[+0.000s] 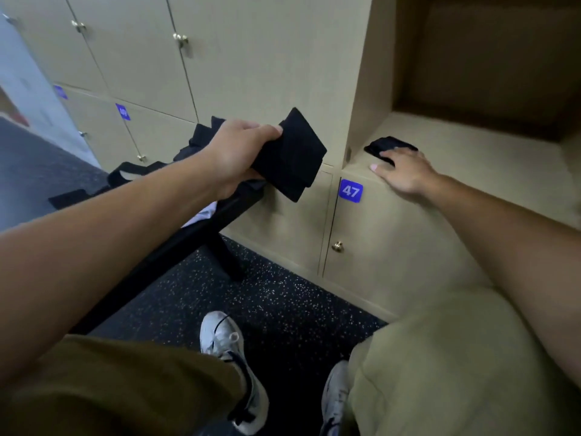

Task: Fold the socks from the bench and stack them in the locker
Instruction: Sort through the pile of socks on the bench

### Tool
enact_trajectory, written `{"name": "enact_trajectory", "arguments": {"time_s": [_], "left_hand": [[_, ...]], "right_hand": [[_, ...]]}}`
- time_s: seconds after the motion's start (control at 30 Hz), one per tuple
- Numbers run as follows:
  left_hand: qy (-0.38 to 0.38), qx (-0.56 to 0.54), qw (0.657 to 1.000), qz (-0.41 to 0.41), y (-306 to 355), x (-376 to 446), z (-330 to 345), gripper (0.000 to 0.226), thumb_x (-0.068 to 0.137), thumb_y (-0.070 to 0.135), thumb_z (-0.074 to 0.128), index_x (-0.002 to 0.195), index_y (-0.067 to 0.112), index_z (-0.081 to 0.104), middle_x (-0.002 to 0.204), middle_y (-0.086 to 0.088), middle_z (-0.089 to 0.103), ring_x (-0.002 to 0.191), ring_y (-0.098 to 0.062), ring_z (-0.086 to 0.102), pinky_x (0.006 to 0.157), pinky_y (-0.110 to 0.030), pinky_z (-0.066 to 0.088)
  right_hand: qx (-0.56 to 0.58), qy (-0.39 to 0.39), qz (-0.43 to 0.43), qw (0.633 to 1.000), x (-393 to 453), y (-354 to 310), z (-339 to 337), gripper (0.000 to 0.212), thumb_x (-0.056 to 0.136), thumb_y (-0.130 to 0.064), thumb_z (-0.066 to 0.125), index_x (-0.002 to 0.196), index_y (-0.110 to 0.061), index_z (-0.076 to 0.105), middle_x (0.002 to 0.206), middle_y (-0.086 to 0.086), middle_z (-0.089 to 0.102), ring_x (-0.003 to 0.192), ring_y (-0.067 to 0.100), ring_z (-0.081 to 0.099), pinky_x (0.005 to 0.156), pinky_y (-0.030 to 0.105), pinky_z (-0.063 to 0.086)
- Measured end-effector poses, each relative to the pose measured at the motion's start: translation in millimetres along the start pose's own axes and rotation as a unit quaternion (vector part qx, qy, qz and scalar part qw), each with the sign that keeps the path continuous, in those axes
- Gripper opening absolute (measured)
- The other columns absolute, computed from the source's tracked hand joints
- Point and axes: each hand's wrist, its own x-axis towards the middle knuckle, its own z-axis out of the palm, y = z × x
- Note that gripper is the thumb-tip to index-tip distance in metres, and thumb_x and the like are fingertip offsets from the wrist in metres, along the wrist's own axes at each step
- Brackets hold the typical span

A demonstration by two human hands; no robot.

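My left hand (239,152) grips a folded black sock bundle (292,155) and holds it in the air left of the open locker (471,146). Inside the locker, near its front left corner, lies another folded black sock (388,144). My right hand (405,171) lies flat on the locker floor with its fingers touching that sock. More black socks (201,136) lie on the black bench (176,247) behind my left hand, partly hidden by it.
Beige locker doors with brass knobs (337,246) fill the wall; the door below the open locker bears a blue tag 47 (350,191). A dark speckled floor (283,309) lies below. My knees and white shoes (226,344) are at the bottom.
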Motion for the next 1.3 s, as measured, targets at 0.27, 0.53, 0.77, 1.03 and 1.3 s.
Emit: {"name": "enact_trajectory", "arguments": {"time_s": [0.27, 0.53, 0.77, 1.03, 1.3], "left_hand": [[-0.021, -0.014, 0.999, -0.027, -20, 8, 0, 0.039, 0.099, 0.024, 0.064, 0.118, -0.01, 0.066, 0.114, -0.022, 0.073, 0.109, -0.035, 0.071, 0.098, -0.054, 0.055], [-0.005, -0.077, 0.996, -0.039, -47, 33, 9, 0.022, 0.101, 0.02, 0.061, 0.1, 0.003, 0.075, 0.1, -0.012, 0.078, 0.102, -0.029, 0.07, 0.095, -0.044, 0.054], [-0.065, -0.079, 0.994, -0.035, -58, 50, 23, 0.031, 0.106, 0.022, 0.054, 0.116, -0.001, 0.07, 0.115, -0.017, 0.075, 0.102, -0.03, 0.071, 0.097, -0.045, 0.057], [-0.086, -0.127, 0.987, -0.048, -59, 61, 47, 0.022, 0.109, 0.017, 0.048, 0.097, 0.009, 0.064, 0.094, -0.006, 0.073, 0.074, -0.016, 0.074, 0.068, -0.026, 0.059], [-0.1, -0.12, 0.986, -0.058, -58, 59, 71, 0.012, 0.105, 0.016, 0.055, 0.112, 0.007, 0.057, 0.103, -0.014, 0.071, 0.084, -0.027, 0.07, 0.068, -0.028, 0.062]], "right_hand": [[-0.027, 0.031, 0.016, 0.999, 2, -24, 5, 0.066, 0.1, -0.069, 0.031, 0.151, -0.031, 0.047, 0.149, 0.014, 0.038, 0.142, 0.033, 0.03, 0.116, 0.043, 0.026], [-0.005, -0.005, 0.059, 0.998, 30, -20, -3, 0.074, 0.103, -0.065, 0.022, 0.155, -0.015, 0.041, 0.163, 0.016, 0.033, 0.149, 0.035, 0.029, 0.12, 0.043, 0.026], [0.017, 0.087, 0.048, 0.995, 35, -4, -5, 0.057, 0.105, -0.054, 0.039, 0.15, -0.02, 0.049, 0.161, 0.009, 0.039, 0.145, 0.033, 0.032, 0.117, 0.04, 0.024], [0.462, 0.056, 0.087, 0.881, -39, -48, -30, 0.051, 0.102, -0.052, 0.052, 0.09, -0.006, 0.071, 0.074, 0.005, 0.076, 0.057, 0.021, 0.06, 0.054, 0.027, 0.047], [0.586, -0.067, 0.051, 0.806, -76, -54, -23, 0.022, 0.101, -0.009, 0.061, 0.123, -0.011, 0.064, 0.116, 0.009, 0.074, 0.1, 0.021, 0.072, 0.085, 0.036, 0.06]]}}
